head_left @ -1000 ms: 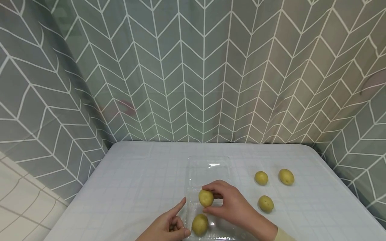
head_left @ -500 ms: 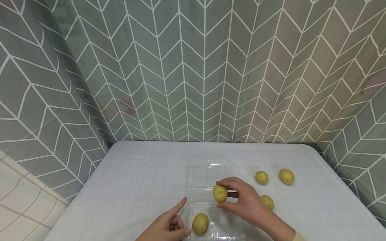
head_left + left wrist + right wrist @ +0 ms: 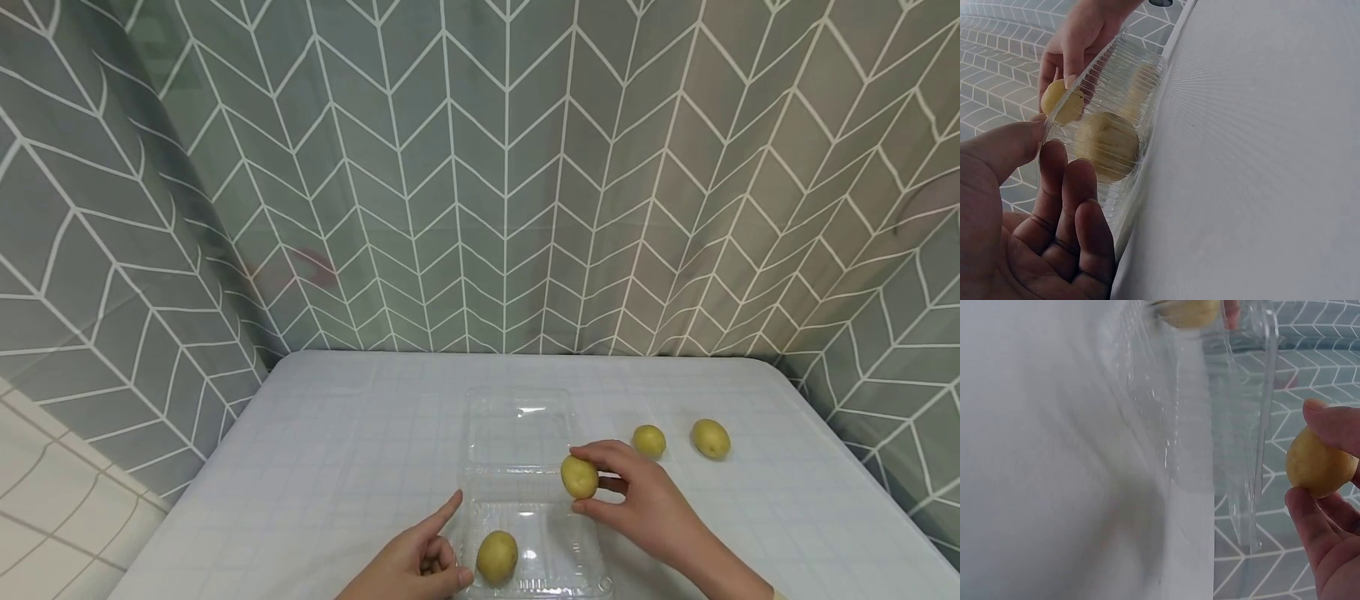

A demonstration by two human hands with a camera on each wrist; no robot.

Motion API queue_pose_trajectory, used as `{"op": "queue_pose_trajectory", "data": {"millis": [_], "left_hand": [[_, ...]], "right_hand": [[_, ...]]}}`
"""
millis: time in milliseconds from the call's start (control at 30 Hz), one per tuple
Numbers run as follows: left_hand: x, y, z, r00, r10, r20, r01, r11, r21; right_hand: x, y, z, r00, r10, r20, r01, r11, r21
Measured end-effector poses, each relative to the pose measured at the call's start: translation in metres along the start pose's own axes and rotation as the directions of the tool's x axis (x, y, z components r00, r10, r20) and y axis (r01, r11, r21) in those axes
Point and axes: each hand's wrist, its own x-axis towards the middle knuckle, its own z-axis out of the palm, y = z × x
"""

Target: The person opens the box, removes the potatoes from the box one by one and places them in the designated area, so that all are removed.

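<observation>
In the head view, my right hand (image 3: 645,504) pinches a small yellow potato (image 3: 580,477) between thumb and fingertips, above the right side of an open clear plastic clamshell container (image 3: 558,542). Another potato (image 3: 497,557) lies inside the container's near left part. My left hand (image 3: 420,554) is at the container's left side, index finger pointing forward. The left wrist view shows that hand's thumb and fingertips (image 3: 1088,169) pinching the container's rim. In the right wrist view, the held potato (image 3: 1316,464) is apart from the container wall (image 3: 1263,425).
Two more potatoes, one small (image 3: 649,442) and one larger (image 3: 711,439), lie right of the container on the white cloth-covered table (image 3: 337,442). The container's lid (image 3: 517,429) lies folded back, away from me. A grey patterned curtain (image 3: 480,208) hangs behind the table.
My right hand has moved right with the potato, from over the container's left part to its right edge. It now covers a potato seen on the table before. The left hand stays put.
</observation>
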Motion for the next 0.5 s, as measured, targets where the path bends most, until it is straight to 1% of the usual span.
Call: {"op": "queue_pose_trajectory", "data": {"millis": [133, 267, 500], "left_hand": [[0.000, 0.000, 0.000, 1.000, -0.002, 0.000, 0.002, 1.000, -0.010], [0.000, 0.001, 0.001, 1.000, 0.001, -0.002, -0.001, 1.000, -0.003], [-0.001, 0.001, 0.001, 1.000, -0.001, 0.000, 0.001, 1.000, -0.003]], "right_hand": [[-0.004, 0.003, -0.006, 0.999, -0.004, -0.035, 0.003, 1.000, -0.029], [-0.009, 0.006, -0.014, 0.998, 0.011, -0.061, -0.015, 0.998, -0.058], [-0.020, 0.009, -0.027, 0.991, 0.092, -0.100, -0.104, 0.987, -0.121]]}}
